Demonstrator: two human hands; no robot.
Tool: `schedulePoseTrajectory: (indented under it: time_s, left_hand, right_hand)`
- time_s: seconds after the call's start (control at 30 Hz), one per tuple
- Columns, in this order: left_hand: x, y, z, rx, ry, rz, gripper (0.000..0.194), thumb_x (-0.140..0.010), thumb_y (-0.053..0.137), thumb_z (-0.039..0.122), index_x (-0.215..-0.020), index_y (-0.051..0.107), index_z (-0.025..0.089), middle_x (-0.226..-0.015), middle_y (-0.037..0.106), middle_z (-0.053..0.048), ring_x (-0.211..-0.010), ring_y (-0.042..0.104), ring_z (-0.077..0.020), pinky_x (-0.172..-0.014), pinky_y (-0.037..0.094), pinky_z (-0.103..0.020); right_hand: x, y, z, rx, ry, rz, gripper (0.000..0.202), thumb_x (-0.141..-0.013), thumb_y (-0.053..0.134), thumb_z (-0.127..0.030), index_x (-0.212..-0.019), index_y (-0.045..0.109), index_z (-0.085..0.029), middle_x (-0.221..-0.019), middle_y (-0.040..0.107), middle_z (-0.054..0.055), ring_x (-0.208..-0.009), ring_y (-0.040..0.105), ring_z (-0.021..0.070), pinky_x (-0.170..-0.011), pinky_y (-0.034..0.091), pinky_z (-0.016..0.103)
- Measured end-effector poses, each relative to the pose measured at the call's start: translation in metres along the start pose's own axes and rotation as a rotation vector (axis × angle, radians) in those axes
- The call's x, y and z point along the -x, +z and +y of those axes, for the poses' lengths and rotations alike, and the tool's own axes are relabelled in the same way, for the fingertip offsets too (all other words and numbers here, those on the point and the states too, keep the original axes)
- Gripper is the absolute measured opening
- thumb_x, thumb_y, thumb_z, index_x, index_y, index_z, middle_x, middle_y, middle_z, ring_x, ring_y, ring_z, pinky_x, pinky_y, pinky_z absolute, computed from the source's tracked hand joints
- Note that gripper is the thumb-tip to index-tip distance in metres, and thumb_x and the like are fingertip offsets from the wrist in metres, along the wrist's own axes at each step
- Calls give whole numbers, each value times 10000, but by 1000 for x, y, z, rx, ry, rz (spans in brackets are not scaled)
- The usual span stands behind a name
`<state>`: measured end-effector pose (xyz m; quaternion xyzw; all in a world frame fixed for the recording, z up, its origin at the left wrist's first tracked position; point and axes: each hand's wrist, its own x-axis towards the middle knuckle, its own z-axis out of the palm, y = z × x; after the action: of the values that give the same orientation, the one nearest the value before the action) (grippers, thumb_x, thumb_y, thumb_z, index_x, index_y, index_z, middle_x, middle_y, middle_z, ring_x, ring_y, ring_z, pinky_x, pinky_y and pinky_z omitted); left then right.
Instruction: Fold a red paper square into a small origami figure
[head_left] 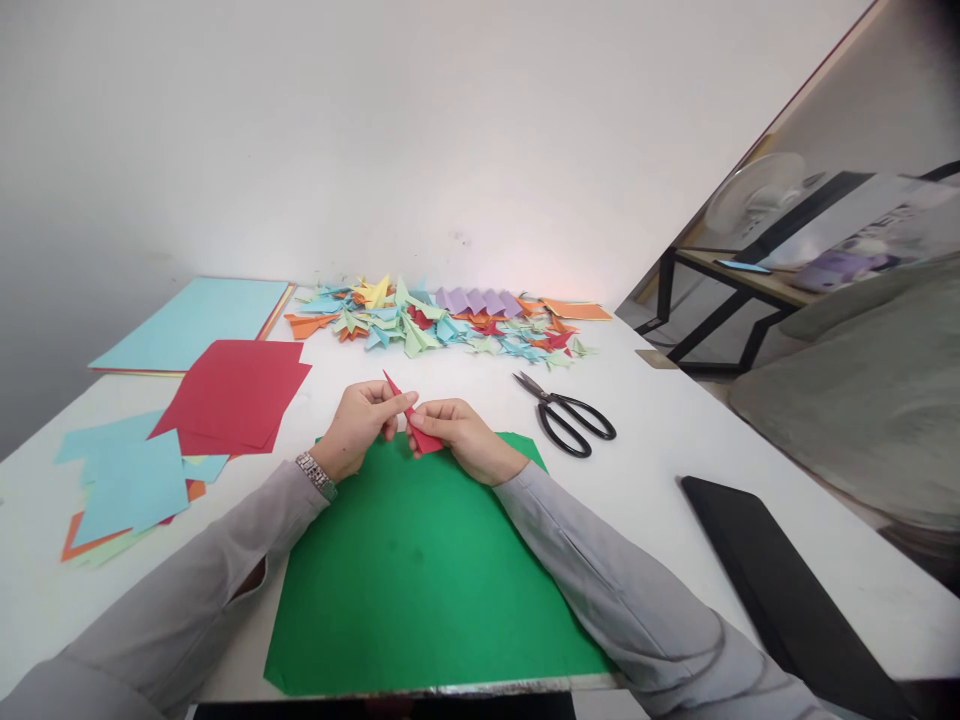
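A narrow folded piece of red paper [427, 441] is held between both hands, above the far edge of a green sheet [442, 570]. My left hand [362, 425] pinches it near its upper, pointed end, thumb on top. The wider lower end is gripped by my right hand [459, 432], with the thumb pressed along it. Some fingers of each hand are hidden behind the paper. Black-handled scissors [566, 412] lie to the right of my right hand, blades slightly apart and pointing away to the left.
Folded paper shapes [416, 330] in several colours are heaped along the wall, beside a pleated purple strip [478, 302]. At left are red sheets [232, 395], loose blue squares [135, 495] and a large light-blue sheet [199, 322]. A long black object [780, 580] lies at right.
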<state>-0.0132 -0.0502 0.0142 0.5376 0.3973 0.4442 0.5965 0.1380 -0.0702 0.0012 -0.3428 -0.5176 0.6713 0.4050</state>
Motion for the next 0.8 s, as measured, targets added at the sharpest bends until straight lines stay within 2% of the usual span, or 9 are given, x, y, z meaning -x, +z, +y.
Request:
schedulePoseTrajectory:
  time_s: [0.13,0.2,0.3,0.4,0.5,0.57,0.63,0.7,0.8]
  left_hand:
    - [1,-2,2,130,-85,-127,252,-678,721,356,-770,606,152,-474,537,40,-395,479,-78,-409,340,-193]
    - [2,-5,2,178,-88,-153,324,-683,707,302,-958,616,157,-571,593,25,-431,511,-83,-422,366,-196]
    - [1,-9,3,158,4,-109,466,-631,729,215,-1078,600,184,-924,660,-42,-561,578,-85,-483,428,-207]
    - [-2,-11,2,-20,193,-35,566,-571,751,142,-1114,615,229,-1161,594,-70,-811,628,-148,-632,500,-249]
    - [-4,-10,0,-262,416,-19,347,-583,750,137,-919,711,210,-1090,624,-75,-988,600,-207,-821,493,-317]
    - [-3,-8,0,-357,491,-34,146,-625,738,161,-767,730,196,-939,668,-73,-942,612,-203,-862,476,-332]
    - [-2,-6,1,-384,490,-42,51,-670,712,186,-717,728,195,-817,687,-61,-827,629,-186,-821,488,-326]
    - [-1,-5,1,-388,460,-33,47,-695,693,203,-723,729,193,-769,694,-52,-756,627,-174,-755,499,-310]
    - [0,-5,2,-372,427,-7,59,-689,699,222,-724,727,183,-751,696,-45,-720,618,-164,-687,494,-286]
  right_hand:
    - [-1,-2,0,-175,30,-16,291,-699,717,-392,-612,594,-143,-541,578,-6,-481,527,103,-506,399,244]
    - [0,-3,-1,-259,59,-27,262,-731,682,-341,-598,578,-141,-532,541,-15,-474,515,98,-498,392,239]
    - [1,-6,-3,-387,149,-29,229,-782,606,-271,-599,562,-140,-531,492,-28,-461,470,82,-495,378,230]
    - [1,-10,-4,-489,238,-17,222,-811,532,-218,-607,563,-137,-520,462,-30,-447,420,75,-478,355,222]
    - [1,-12,-6,-532,292,-1,244,-810,489,-188,-585,562,-130,-501,460,-22,-438,408,75,-461,337,216]
    - [1,-11,-6,-530,323,0,256,-810,478,-182,-576,566,-126,-496,476,-13,-442,427,80,-459,340,215]
    - [1,-11,-7,-515,331,4,279,-824,469,-193,-571,569,-131,-492,502,-3,-447,454,90,-467,356,220]
    - [0,-11,-7,-489,311,20,347,-867,447,-267,-571,573,-139,-490,532,13,-447,474,103,-466,369,228]
    - [-2,-15,-7,-439,268,94,560,-904,362,-525,-566,588,-140,-476,545,37,-419,473,113,-422,358,233]
